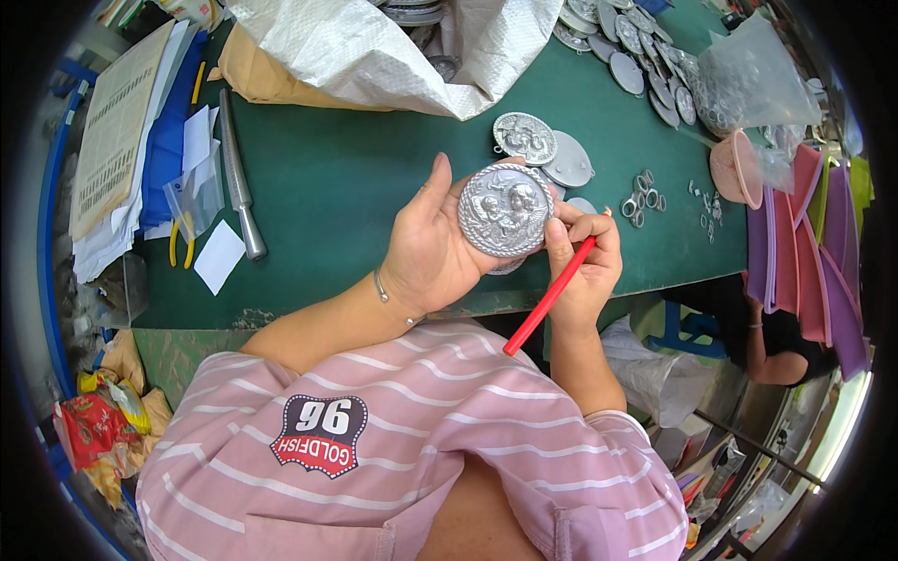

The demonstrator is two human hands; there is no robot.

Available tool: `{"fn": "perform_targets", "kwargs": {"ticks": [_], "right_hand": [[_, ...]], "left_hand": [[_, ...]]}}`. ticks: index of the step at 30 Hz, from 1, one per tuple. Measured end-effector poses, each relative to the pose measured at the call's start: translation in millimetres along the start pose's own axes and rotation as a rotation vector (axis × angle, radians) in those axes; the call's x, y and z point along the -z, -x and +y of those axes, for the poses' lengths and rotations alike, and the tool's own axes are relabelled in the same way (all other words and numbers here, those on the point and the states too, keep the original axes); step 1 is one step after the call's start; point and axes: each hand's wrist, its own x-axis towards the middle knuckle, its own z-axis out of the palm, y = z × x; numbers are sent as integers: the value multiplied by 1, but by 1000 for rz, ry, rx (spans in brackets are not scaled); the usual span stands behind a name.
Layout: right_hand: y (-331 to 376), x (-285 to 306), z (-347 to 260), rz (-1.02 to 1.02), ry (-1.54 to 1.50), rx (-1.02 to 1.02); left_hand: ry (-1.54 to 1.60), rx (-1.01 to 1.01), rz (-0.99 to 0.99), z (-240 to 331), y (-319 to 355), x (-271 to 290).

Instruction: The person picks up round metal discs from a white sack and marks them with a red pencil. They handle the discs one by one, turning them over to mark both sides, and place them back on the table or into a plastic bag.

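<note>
A round silver-grey metal medallion [506, 210] with raised figures and a rope-like rim rests on the palm and fingers of my left hand [423, 241], face up. My right hand [587, 276] pinches a red pencil [543, 307] that slants down toward my shirt, its pale tip pointing up and away. Fingers of that same hand touch the medallion's right edge. Just beyond it on the green table [355, 178] lie a second figured medallion [525, 137] and a plain-backed grey disc [568, 160]. More discs are partly hidden under my hands.
A white woven sack [393, 56] of discs stands at the back. Heaped discs [629, 73], a clear plastic bag [756, 79], small metal rings [644, 198] and a pink cup [736, 168] are right. A tapered metal rod [236, 178] and yellow-handled pliers [182, 241] lie left.
</note>
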Motion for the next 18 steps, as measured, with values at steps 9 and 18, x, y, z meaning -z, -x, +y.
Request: {"fn": "perform_targets", "kwargs": {"ticks": [9, 18], "right_hand": [[1, -2, -2, 1, -12, -3], [2, -3, -7, -28, -34, 2]], "left_hand": [[9, 9, 16, 0, 0, 1], [-15, -1, 2, 0, 2, 5]]}}
